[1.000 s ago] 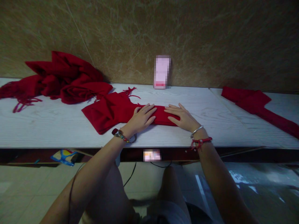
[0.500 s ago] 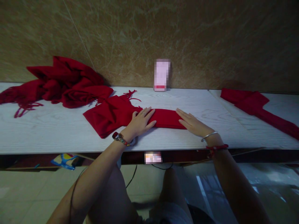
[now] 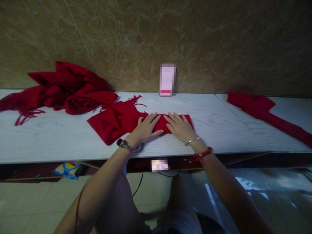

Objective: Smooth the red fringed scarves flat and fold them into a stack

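Note:
A red fringed scarf (image 3: 119, 122) lies across the white table in front of me, its right part folded into a narrow flat strip and its left part loose and creased. My left hand (image 3: 145, 127) rests on the middle of the strip, fingers spread. Just to its right, my right hand (image 3: 180, 127) is laid flat on the same strip, also with its fingers apart. The strip's right end shows past my right hand. Some fringe sticks out at the scarf's back edge.
A heaped red scarf (image 3: 70, 89) with fringe lies at the left by the wall. Another folded red cloth (image 3: 258, 105) lies at the right. A blurred pink phone-shaped object (image 3: 167, 79) leans on the wall. The white table (image 3: 60, 143) has a shelf with a blue-rimmed object (image 3: 67, 170) beneath.
My right hand has slid left from the strip's right end onto its top, close to my left hand. My left hand has stayed in place.

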### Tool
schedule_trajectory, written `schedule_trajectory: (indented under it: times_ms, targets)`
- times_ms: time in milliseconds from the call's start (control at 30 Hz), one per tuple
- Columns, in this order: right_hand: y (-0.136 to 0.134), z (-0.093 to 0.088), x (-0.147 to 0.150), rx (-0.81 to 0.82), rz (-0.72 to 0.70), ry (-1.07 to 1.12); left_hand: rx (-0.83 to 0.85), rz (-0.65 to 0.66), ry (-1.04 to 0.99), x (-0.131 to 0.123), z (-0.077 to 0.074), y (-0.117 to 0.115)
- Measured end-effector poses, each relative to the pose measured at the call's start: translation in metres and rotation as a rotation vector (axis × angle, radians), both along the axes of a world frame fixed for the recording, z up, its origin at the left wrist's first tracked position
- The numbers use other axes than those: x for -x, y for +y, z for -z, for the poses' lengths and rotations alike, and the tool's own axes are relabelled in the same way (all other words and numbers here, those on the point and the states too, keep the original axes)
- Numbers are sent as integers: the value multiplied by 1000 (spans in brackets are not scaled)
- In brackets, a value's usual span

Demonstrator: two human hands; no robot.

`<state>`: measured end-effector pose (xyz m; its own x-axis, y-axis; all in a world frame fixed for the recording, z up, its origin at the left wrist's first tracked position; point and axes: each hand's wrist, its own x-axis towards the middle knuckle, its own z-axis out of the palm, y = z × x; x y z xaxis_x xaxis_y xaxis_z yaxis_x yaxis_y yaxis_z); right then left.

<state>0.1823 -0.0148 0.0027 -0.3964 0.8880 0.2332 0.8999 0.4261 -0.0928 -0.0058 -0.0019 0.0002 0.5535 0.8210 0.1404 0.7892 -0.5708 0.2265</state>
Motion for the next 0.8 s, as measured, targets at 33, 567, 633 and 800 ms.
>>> schedule_trajectory:
  times_ms: [33, 567, 633, 800]
  targets:
    - [0, 4, -2, -20, -3, -8, -13, 6, -6, 0, 1, -1]
    - [21, 4, -117, 34, -16, -25, -361, 277, -116, 1, -7, -11]
    - [21, -2, -122, 50, 4, -23, -438, 73, -233, 9, -9, -10]
    - [13, -18, -85, -55, -11, 37, -422, -515, -507, 50, 9, 12]
